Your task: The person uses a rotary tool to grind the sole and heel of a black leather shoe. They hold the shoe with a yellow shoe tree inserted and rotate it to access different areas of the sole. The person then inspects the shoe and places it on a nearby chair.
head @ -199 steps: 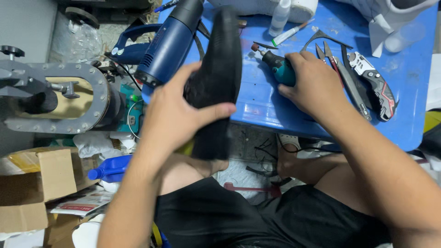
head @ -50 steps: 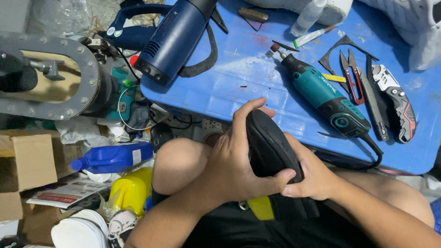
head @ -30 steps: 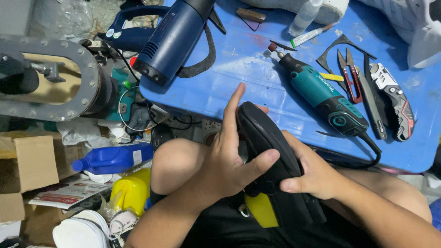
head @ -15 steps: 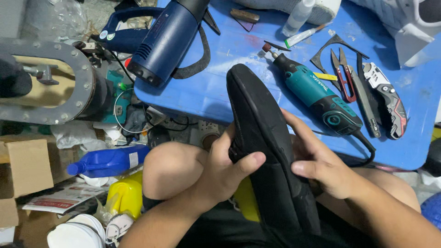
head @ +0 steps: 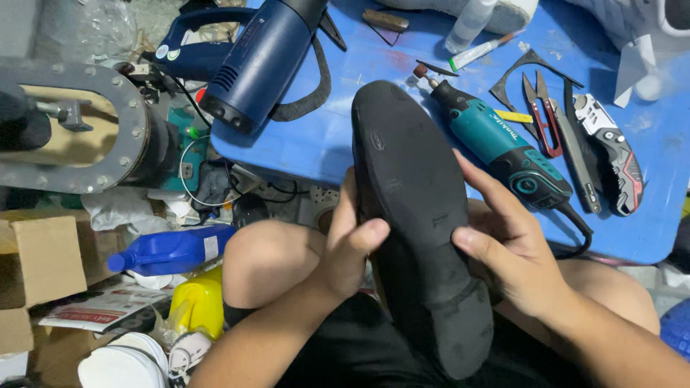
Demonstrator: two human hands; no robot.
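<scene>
A black shoe (head: pixel 420 223) lies sole-up across my lap, toe pointing away toward the blue table (head: pixel 316 140). My left hand (head: pixel 350 248) grips its left edge, thumb pressed on the sole. My right hand (head: pixel 507 248) holds the right side, thumb on the sole and fingers wrapped beneath. The heel end is nearest me, above my black shorts.
On the blue table lie a teal rotary tool (head: pixel 499 144), a dark blue heat gun (head: pixel 262 61), red-handled snips (head: pixel 543 115), a utility knife (head: pixel 611 151) and a small bottle (head: pixel 471 21). On the floor at left are a grey metal machine (head: pixel 86 129), a blue bottle (head: pixel 172 251), a yellow jug (head: pixel 194 305) and cardboard boxes (head: pixel 39 266).
The shoe has been turned over in my lap, its whole sole now facing up. Both hands shifted along its sides, and the view moved closer.
</scene>
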